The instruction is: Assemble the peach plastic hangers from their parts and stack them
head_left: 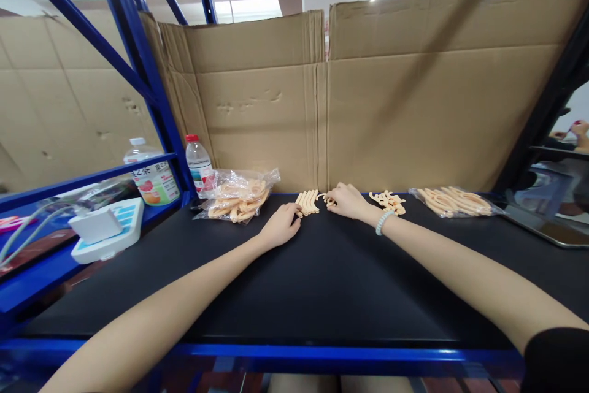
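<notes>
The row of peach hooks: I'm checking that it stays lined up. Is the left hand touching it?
Touching. The head view shows the left hand with its fingertips against the near end of the row of peach hooks.

We see a neat row of pale orange, curved plastic hook pieces (307,202) lying flat, side by side, on the black table top close to the cardboard wall. One more such piece (327,200) lies just right of the row, partly hidden under fingers.
</notes>
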Demonstrator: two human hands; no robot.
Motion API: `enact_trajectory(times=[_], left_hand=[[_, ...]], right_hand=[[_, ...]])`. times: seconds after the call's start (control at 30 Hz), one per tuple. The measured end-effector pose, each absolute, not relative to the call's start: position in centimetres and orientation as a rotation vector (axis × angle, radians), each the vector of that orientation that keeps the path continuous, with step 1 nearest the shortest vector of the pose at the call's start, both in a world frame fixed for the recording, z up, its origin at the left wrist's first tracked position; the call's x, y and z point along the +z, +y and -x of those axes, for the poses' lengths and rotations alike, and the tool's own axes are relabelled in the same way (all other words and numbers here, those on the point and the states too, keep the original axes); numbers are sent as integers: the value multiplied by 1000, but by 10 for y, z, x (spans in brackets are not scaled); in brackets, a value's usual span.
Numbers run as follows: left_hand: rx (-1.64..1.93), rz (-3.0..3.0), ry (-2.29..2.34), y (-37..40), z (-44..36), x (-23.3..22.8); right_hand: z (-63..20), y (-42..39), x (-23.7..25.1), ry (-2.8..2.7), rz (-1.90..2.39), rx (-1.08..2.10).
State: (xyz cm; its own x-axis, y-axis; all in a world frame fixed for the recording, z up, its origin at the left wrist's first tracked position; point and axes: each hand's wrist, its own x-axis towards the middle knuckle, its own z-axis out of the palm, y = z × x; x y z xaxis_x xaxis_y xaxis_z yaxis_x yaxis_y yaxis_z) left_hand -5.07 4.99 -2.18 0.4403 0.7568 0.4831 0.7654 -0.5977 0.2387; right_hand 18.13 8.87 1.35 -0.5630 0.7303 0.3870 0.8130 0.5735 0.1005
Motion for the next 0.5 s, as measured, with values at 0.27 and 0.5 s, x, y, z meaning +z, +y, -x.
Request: enact_trajectory(times=[0.27, 0.5], left_hand=[[-970, 2653, -1355, 56, 53, -23], [-1010, 2654, -1402, 55, 53, -22]], right_hand=[[-176, 87, 8, -2471, 1220, -293], [-176, 103, 0, -2312, 1117, 23]])
